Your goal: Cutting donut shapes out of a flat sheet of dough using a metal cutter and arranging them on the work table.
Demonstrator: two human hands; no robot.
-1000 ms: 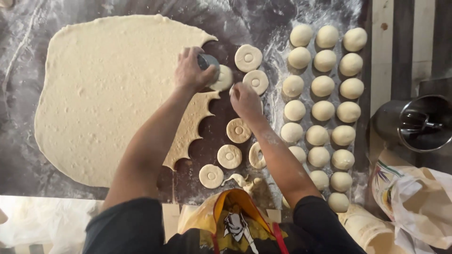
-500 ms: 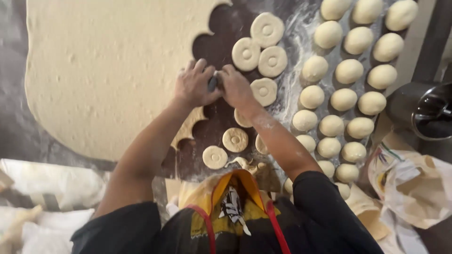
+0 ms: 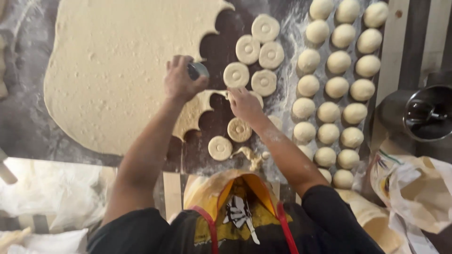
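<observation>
A wide rolled sheet of pale dough [image 3: 113, 70] covers the dark floured worktop [image 3: 221, 42], its right edge scalloped by round cut-outs. My left hand [image 3: 180, 82] grips a round metal cutter [image 3: 197, 70] pressed onto that edge. My right hand [image 3: 244, 104] rests flat beside a cut dough round [image 3: 235, 74], fingertips touching the ragged dough strip. Several cut rounds [image 3: 264, 29] with a centre dimple lie in a cluster between the sheet and the dough balls.
Rows of several smooth dough balls [image 3: 329, 87] line the right of the worktop. A metal container [image 3: 426, 113] stands at the far right above a crumpled paper bag [image 3: 414, 188]. Dough scraps [image 3: 252, 157] lie near the front edge. White sacks [image 3: 42, 197] sit at lower left.
My hands have parted: the left carried the cutter onto the sheet's edge, the right dropped lower beside the cut rounds. One more round lies in the cluster.
</observation>
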